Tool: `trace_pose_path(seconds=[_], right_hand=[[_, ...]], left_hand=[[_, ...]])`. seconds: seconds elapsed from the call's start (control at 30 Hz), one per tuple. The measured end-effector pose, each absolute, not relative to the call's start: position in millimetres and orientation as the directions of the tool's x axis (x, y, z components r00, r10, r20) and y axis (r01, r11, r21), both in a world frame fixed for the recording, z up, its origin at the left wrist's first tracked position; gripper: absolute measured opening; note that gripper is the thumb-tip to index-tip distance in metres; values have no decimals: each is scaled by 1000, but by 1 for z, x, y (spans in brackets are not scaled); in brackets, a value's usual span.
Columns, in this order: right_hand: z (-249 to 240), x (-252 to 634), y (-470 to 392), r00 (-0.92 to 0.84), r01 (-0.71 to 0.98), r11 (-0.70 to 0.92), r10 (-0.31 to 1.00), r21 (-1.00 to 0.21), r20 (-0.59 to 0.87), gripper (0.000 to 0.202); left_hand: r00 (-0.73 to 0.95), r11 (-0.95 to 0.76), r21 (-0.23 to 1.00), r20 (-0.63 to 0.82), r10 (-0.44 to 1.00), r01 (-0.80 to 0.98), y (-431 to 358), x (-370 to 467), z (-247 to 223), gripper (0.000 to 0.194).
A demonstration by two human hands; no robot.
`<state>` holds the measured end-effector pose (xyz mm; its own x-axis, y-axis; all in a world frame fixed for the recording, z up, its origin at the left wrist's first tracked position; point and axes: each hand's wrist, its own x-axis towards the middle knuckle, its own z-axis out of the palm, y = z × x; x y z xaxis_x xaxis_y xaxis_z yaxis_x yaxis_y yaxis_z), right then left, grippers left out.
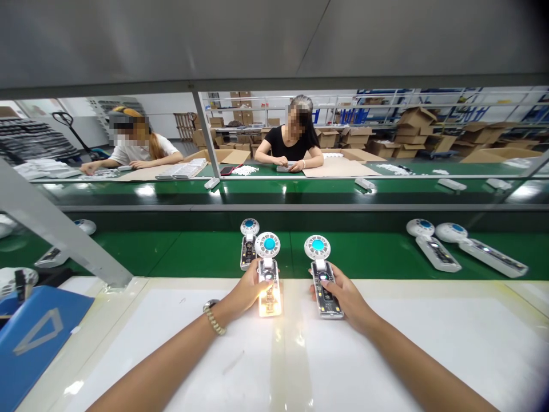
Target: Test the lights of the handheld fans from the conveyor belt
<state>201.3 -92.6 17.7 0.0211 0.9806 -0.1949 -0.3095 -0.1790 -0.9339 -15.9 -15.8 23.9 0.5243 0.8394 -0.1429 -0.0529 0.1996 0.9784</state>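
My left hand (249,288) is closed round a small handheld device (269,297) with a round white head, a blue centre and a clear body. Its lower body glows warm yellow, and my thumb rests on its front. A matching device (328,294) is gripped in my right hand (346,294), thumb on the front near a small light; circuit parts show through the dark body. Both are held upright, heads pointing away from me, above the white worktop's far edge. Just behind the left one, a third such device (247,252) lies on the green belt (158,252).
More devices (437,252) lie on the belt at right, with another at left (54,256). A slanted grey post (64,223) and a blue bin (43,337) stand left. A shelf (257,40) hangs overhead. Two co-workers (294,143) sit across a second belt (283,191) carrying white parts.
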Motion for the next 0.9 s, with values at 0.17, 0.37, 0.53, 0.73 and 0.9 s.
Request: trace_pose_path(seconds=[0.17, 0.37, 0.53, 0.73, 0.9], right_hand=[[16, 202, -92, 15, -315, -180, 981, -932, -194, 55], [14, 203, -92, 5, -307, -172, 983, -936, -183, 56], [9, 205, -92, -46, -353, -127, 992, -927, -119, 59], [-1, 206, -90, -5, -403, -67, 997, -913, -72, 66], [-2, 207, -89, -27, -396, -84, 996, -914, -80, 68]], left_hand=[[562, 228, 966, -124, 818, -120, -15, -17, 20, 47], [564, 250, 954, -116, 818, -168, -16, -16, 21, 47], [587, 272, 952, -141, 798, -141, -15, -17, 22, 49], [633, 270, 949, -110, 767, -162, -15, -19, 24, 55], [650, 307, 935, -122, 750, -179, -16, -19, 24, 54]])
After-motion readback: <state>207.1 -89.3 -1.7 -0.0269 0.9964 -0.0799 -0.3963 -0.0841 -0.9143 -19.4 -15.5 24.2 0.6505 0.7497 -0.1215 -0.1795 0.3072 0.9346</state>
